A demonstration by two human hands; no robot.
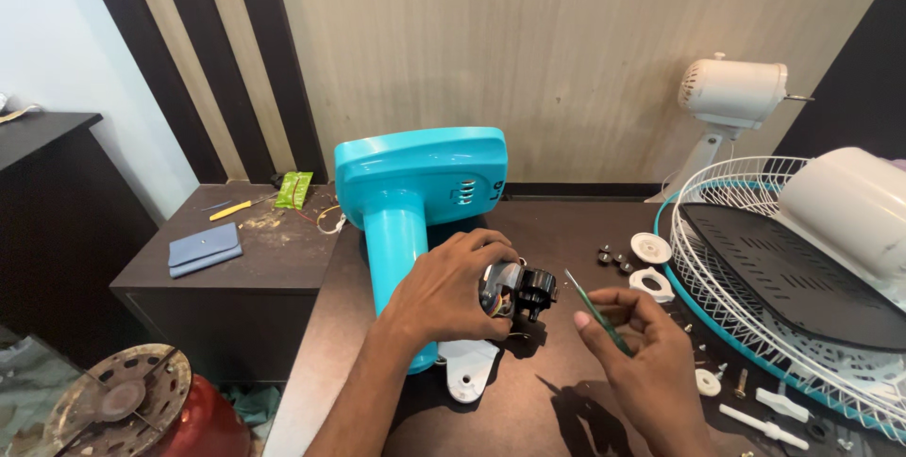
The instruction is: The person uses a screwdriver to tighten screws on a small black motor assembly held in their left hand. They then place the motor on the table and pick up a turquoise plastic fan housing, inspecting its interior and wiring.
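Note:
My left hand (444, 289) grips a small black fan part with coloured wires (519, 289), held just above the dark tabletop (566, 221) beside a turquoise fan base (415, 174) that lies on its side. My right hand (642, 353) holds a thin green-handled screwdriver (593, 311) between thumb and fingers, its tip pointing up-left toward the black part without touching it. A white bracket (469, 369) lies under my left wrist.
White and black small fan parts and screws (651, 249) lie scattered at the right, next to a white wire fan guard with a black panel (783, 268). A white fan motor (731, 94) stands at the back. A lower side cabinet (236, 249) holds a blue wallet and tools.

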